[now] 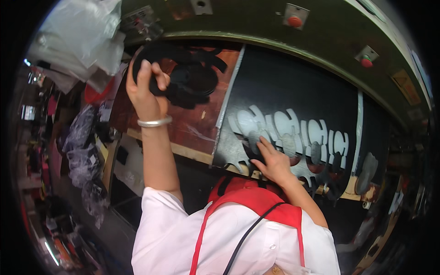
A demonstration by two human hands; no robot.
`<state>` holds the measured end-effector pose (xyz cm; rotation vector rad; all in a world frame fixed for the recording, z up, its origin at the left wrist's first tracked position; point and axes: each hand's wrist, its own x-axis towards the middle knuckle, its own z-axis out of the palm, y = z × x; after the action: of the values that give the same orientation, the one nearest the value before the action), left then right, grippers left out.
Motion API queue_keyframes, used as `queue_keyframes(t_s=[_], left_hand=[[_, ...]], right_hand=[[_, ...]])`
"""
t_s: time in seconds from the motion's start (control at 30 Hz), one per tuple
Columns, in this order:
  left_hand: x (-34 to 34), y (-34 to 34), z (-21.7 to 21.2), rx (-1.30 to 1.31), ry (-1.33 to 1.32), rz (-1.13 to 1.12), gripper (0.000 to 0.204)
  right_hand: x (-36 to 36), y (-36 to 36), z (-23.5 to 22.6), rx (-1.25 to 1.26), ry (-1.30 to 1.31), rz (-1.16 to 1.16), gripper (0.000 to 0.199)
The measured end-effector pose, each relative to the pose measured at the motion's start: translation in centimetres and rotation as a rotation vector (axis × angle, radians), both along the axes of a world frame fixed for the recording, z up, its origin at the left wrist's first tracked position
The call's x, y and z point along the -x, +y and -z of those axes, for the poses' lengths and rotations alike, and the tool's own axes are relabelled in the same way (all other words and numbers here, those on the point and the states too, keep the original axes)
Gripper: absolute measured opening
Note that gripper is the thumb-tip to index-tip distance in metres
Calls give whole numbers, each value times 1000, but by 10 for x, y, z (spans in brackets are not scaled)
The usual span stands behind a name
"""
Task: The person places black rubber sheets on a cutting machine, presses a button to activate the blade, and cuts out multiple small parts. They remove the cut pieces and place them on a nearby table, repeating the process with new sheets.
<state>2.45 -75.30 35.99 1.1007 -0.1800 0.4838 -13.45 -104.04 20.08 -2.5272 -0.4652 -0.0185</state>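
On the left, my left hand (150,94), with a bangle at the wrist, is closed around the edge of a black curved flat piece (158,51). Round black pieces (197,79) lie beside it above a red-brown board; where they overlap is too dark to make out. My right hand (275,164) reaches over the black board (293,78), its fingers and thumb apart. Its fingertips touch a grey oval piece (255,140) at the left end of a row. White cut shapes (285,123) lie along this row, with more grey ovals (316,150) on their near side.
A green machine beam with a red button (294,21) runs across the far side. Clear plastic bags (80,36) hang at the upper left, and plastic-wrapped bundles (85,160) stand below them. The red-brown board (215,110) adjoins the black one. A grey sole-shaped piece (366,172) lies at the right.
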Motion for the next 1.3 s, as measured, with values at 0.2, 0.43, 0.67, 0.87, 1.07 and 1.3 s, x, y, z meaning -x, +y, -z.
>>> queue_keyframes(t_s=[0.2, 0.43, 0.67, 0.87, 1.07, 1.3], left_hand=[[-32, 47, -11, -541, -112, -369, 31], [-84, 0, 130, -1535, -6, -207, 59], [-82, 11, 178, -1727, -140, 34, 95], [-89, -12, 140, -1840, 212, 403, 97], [-111, 18, 149, -1794, 222, 395, 98], [-145, 66, 117, -1277, 177, 546, 92]], right_hand=[[22, -35, -24, -423, 105, 247, 35], [33, -50, -33, -393, 74, 487, 27], [55, -51, -30, -329, 130, 597, 21], [58, -45, -8, -298, 72, 565, 23], [77, -34, -1, -379, -90, 637, 24], [114, -27, -4, -374, -39, 781, 21]])
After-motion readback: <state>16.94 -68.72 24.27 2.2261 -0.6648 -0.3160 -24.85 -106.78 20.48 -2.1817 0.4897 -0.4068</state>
